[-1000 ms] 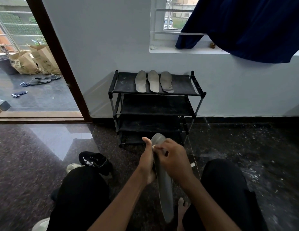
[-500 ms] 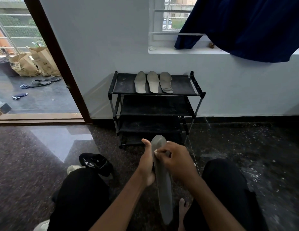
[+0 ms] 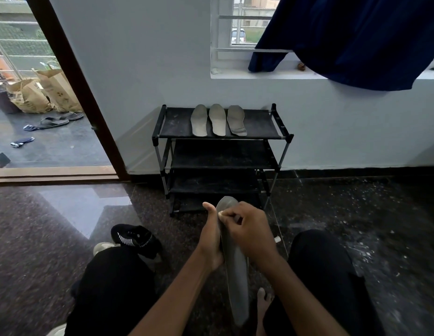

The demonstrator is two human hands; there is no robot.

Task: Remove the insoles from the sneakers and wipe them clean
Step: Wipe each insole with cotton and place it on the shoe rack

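At the lower centre of the frame, between the person's knees, the grey insole (image 3: pixel 236 275) is standing almost on end, toe up and heel hanging down toward a bare foot. The left hand (image 3: pixel 211 241) is gripping its left edge just below the toe, thumb pointing up. The right hand (image 3: pixel 247 229) is curling its fingers over the face of the upper part and pressing against it. A small white scrap is showing under that hand, and I cannot tell what it is.

The insole is looking thin, light and bendy, likely foam with a smooth top. Held by one end it is liable to flop, so backing it from behind with one hand while the other rubs seems the sound grip, working the length in stages.

A little further off, lower left of centre, a black sneaker (image 3: pixel 136 238) is lying on the floor. Beyond, mid-frame against the wall, three more insoles (image 3: pixel 217 120) are lying side by side on the top shelf of the shoe rack (image 3: pixel 177 122).
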